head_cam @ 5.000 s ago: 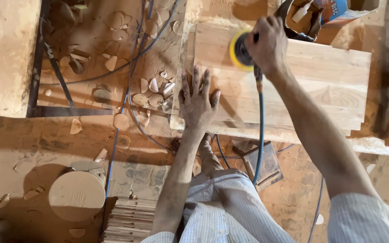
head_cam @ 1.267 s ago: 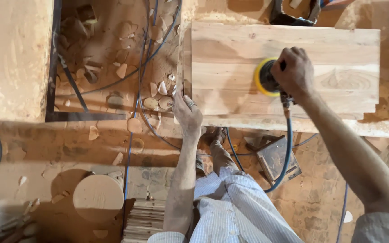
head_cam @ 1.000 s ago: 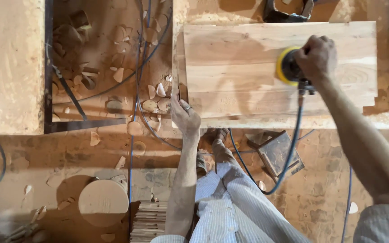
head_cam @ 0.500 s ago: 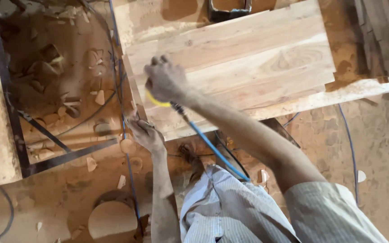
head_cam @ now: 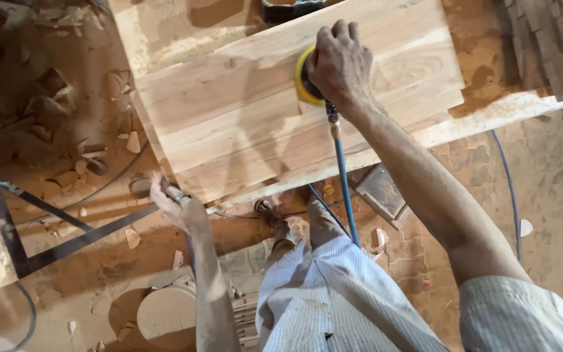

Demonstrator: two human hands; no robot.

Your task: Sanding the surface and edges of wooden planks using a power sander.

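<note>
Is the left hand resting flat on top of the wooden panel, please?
No, the left hand is off the panel, at its near corner, while the right hand presses the sander on it.

Woodworking shop: sawdust floor, offcuts [head_cam: 66,98] (scattered), plank panel [head_cam: 249,111].

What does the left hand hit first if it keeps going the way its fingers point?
Probably the near left corner of the wooden panel. The left hand sits just off that corner, fingers aimed up and left along its edge. If they clear it, wood scraps on the floor lie beyond; depth is unclear.
</note>
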